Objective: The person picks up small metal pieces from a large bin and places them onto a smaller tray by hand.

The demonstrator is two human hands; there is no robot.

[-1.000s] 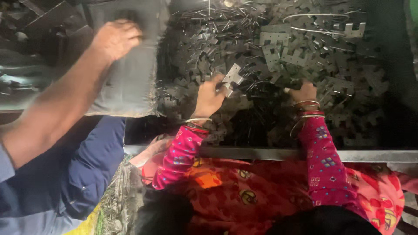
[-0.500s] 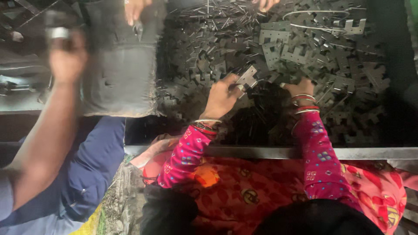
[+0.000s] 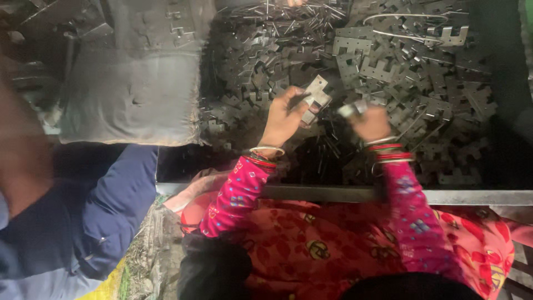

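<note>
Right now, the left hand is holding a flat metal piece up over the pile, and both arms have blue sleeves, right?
Not quite. The left hand does hold a flat metal piece over the pile, but the head view shows both sleeves are pink with a pattern, not blue. The blue cloth at the left belongs to another person.

pink floral sleeves point(image 3: 236, 194), wrist bangles point(image 3: 267, 151)
</note>
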